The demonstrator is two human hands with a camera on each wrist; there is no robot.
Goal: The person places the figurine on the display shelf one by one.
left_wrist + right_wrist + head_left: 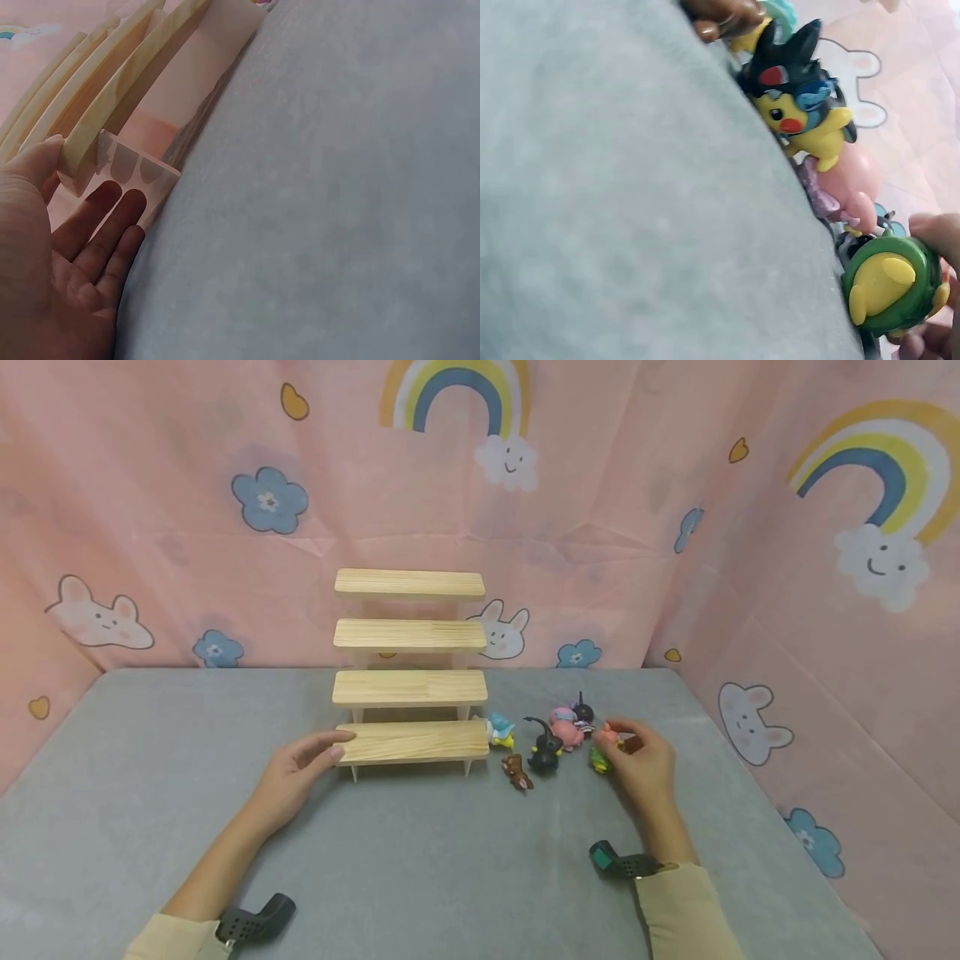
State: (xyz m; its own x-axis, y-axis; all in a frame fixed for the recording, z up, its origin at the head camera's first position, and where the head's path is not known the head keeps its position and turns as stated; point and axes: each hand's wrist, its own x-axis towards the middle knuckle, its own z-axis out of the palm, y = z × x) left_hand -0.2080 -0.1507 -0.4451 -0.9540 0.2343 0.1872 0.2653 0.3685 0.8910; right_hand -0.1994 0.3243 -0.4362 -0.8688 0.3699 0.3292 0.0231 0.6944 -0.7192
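Note:
My left hand (288,772) holds the left end of the lowest board of a stepped wooden display rack (412,742). In the left wrist view the thumb lies on the board's end, and the other fingers reach below beside the clear support (135,169). At the right, my right hand (641,764) pinches a green and yellow toy figure (889,285) with an orange-red part; its far side is hidden. Beside it are a pink figure (567,731), a black-hooded yellow figure (545,753) and a brown figure (517,772).
A blue, white and yellow figure (499,731) lies against the rack's right end. Behind the pink figure stands another dark figure (582,712). The grey table (450,877) meets a pink printed curtain (600,485) at the back and sides.

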